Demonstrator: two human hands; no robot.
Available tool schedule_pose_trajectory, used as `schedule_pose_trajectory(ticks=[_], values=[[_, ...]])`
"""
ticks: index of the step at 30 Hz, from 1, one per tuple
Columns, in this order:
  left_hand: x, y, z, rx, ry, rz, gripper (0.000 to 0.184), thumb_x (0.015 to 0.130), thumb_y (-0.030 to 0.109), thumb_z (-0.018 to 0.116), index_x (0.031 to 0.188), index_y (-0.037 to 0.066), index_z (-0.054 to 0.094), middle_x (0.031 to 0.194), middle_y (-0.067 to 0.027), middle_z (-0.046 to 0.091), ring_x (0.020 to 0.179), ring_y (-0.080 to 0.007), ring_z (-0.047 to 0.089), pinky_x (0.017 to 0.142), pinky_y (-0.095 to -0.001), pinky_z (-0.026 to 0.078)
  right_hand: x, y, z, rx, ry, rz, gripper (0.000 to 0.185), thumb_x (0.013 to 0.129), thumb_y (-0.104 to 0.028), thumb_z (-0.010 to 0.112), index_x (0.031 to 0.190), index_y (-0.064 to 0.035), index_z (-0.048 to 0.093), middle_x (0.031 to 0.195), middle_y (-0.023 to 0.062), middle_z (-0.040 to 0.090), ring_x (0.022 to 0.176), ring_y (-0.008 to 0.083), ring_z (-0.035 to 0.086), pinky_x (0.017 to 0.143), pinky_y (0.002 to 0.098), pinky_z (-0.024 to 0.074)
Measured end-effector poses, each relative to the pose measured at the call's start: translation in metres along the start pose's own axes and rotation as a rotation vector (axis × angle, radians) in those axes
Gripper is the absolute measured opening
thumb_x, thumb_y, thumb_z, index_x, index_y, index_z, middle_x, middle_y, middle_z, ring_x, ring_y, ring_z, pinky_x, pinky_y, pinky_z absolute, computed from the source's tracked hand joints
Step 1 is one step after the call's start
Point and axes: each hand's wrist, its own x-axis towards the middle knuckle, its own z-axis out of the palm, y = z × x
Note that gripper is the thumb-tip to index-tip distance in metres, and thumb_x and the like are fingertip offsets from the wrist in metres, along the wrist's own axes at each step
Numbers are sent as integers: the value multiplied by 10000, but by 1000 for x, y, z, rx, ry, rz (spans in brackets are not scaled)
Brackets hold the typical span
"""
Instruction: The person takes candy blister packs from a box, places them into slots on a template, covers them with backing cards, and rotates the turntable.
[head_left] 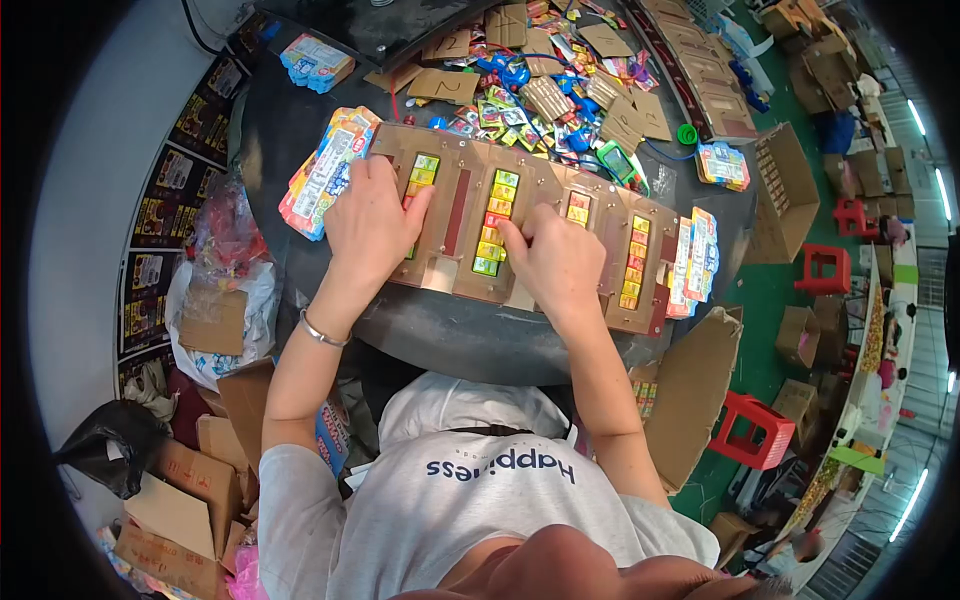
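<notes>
In the head view, a long brown board with clear parts lies across the dark surface in front of the person, its four slots each carrying a column of small, bright printed pieces. The print on those pieces is too small to read.

The left hand lies over the board's left end, at the first slot, fingers bent down and thumb spread from them. The right hand is over the middle, fingers curled by the third slot and thumb reaching toward the second. Each grip is partly closed, but I cannot tell whether either pinches a piece.

The clearest word is "Happiness", in dark letters on the light grey T-shirt, upside down from here; a fainter line beside it is illegible. A cardboard piece beyond the board bears a handwritten "2", among a heap of small colourful packets. Blue, orange and white printed cards are stacked off the board's left end and right end, their lettering too small to make out. Dark posters on the wall at left also carry unreadable print.
</notes>
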Motion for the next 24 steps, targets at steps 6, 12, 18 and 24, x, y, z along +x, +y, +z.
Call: schedule_pose_trajectory(ticks=[6,12,18,24], values=[[-20,-20,18,163,12,450,752,890,527,593,1463,73,420,1545,-114,363,1456,-339,247,1152,-595,187,-22,107,-54,509,481,233,180,953,-147,625,842,-6,636,673,-12,599,627,50,525,579,236,439],[58,-111,-20,-59,315,328,385,944,165,602,1276,-27,590,1287,-222,601,1204,-360,571,1029,-391,426,-27,307,-78,-10,312,377,570,750,-265,841,1167,47,609,978,138,663,891,213,628,817,318,493],[106,-215,38,-549,-39,-84,542,858,333,756,1187,-61,582,1014,-156,671,962,-245,633,876,-358,487,-25,321,-62,414,183,349,462,735,-168,860,1075,15,608,891,32,674,779,85,603,675,251,488],[70,-134,8,245,419,143,394,801,306,796,1059,51,643,950,-95,668,875,-215,643,797,-368,498,-46,266,-94,272,377,297,303,893,-87,702,1150,-11,559,917,59,678,772,87,608,668,237,486]])
